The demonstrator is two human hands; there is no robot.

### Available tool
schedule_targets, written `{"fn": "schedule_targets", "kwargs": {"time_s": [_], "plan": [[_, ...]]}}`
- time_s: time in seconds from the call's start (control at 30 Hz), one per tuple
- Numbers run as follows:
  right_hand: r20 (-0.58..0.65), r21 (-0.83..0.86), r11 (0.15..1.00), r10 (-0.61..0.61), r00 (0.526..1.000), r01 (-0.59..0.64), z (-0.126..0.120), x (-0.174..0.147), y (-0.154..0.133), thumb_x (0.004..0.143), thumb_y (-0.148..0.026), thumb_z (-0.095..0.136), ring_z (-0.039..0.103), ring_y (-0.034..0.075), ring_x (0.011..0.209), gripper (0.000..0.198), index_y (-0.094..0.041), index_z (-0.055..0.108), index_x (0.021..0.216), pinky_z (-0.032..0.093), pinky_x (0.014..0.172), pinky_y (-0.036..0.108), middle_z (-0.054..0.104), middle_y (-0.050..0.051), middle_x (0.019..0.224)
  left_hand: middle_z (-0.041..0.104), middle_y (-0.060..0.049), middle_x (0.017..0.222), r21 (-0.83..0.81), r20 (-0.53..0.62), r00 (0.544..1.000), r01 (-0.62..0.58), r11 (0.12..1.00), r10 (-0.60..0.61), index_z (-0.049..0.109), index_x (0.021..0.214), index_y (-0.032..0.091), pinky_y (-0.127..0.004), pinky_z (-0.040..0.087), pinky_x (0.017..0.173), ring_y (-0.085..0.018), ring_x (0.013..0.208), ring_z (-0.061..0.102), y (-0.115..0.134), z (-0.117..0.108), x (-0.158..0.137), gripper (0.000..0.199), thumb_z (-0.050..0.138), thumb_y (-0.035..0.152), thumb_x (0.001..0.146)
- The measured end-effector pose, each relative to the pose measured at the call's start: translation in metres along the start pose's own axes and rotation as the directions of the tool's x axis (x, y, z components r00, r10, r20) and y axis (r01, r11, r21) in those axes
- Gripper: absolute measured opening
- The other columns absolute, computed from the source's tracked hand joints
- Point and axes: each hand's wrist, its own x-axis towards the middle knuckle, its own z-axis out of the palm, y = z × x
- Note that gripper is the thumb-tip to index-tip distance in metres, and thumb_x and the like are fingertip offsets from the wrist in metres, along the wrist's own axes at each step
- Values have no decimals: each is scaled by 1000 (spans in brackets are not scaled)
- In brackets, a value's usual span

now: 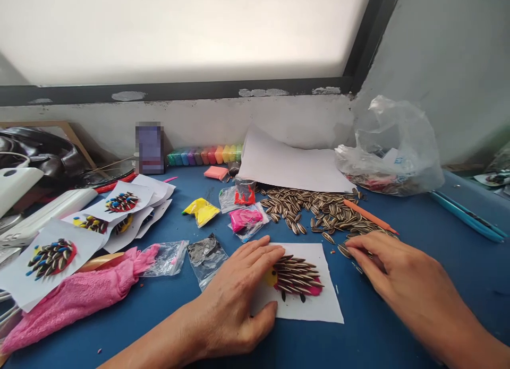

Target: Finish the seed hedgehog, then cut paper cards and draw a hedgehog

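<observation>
My left hand lies flat over the left side of a white paper card, fingers stretched out, thumb along its lower part. On the card is a hedgehog figure with a yellow face, a pink clay body, rows of sunflower seeds as spines and dark feet. Part of its face is hidden by my fingers. To the right, my right hand is closed in a pinch on a striped sunflower seed at the near edge of a loose seed pile. Its lower fingers are curled under and partly hidden.
Bags of yellow, pink and black clay lie beyond my left hand. Finished cards and a pink mesh cloth are at left. An orange stick crosses the seeds. A plastic bag stands behind.
</observation>
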Motion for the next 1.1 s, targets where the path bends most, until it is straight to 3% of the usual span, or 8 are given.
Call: {"fn": "schedule_targets", "kwargs": {"time_s": [0.27,0.43,0.6,0.67,0.77,0.93,1.1], "plan": [[208,-145,989,-13,978,43,9,29,-9,93,-29,54,70,21,74,21,-22,72,84,45,56,30,73,4,84,48,-12,150,9,-62,997,-50,999,50,36,146,19,-57,31,119,-31,146,34,-7,8,-2,74,56,19,75],[218,-154,986,-27,976,62,20,36,-14,90,-18,52,66,18,71,19,-21,63,75,41,56,28,67,2,77,47,-12,151,7,-79,996,-52,999,53,36,147,19,-57,31,119,-31,146,34,-11,11,-3,74,56,20,75],[196,-122,992,-19,980,43,15,33,-8,92,-24,51,65,19,68,17,-23,58,77,38,51,27,67,2,80,48,-12,150,2,-52,998,-36,999,36,37,147,19,-56,31,119,-32,146,35,-8,9,-2,74,56,21,75],[162,-70,997,-7,987,18,6,30,-6,93,-27,49,62,17,60,18,-24,58,78,39,49,27,66,1,74,48,-13,150,-7,-35,999,-21,1000,21,37,147,19,-57,30,119,-32,146,35,-6,5,-1,74,56,20,75],[84,139,990,13,996,-24,-9,18,-9,94,-33,50,56,14,46,21,-25,60,77,40,44,26,63,-2,65,49,-13,149,-21,-14,1000,-7,1000,7,39,146,18,-57,30,119,-33,146,34,-2,1,0,73,57,20,76],[112,353,935,-72,991,28,-17,-9,-29,94,-29,54,65,15,59,16,-27,66,83,50,50,24,69,-1,75,48,-14,149,-14,-9,1000,2,1000,-2,39,145,16,-57,31,119,-32,146,34,-1,0,0,72,57,20,75],[135,400,914,-127,983,63,-9,-23,-42,96,-23,52,66,13,67,17,-26,65,86,52,59,22,68,-1,80,49,-13,149,-3,-23,1000,-16,1000,16,39,145,16,-56,32,118,-32,146,33,-1,1,0,71,56,19,76]]}}
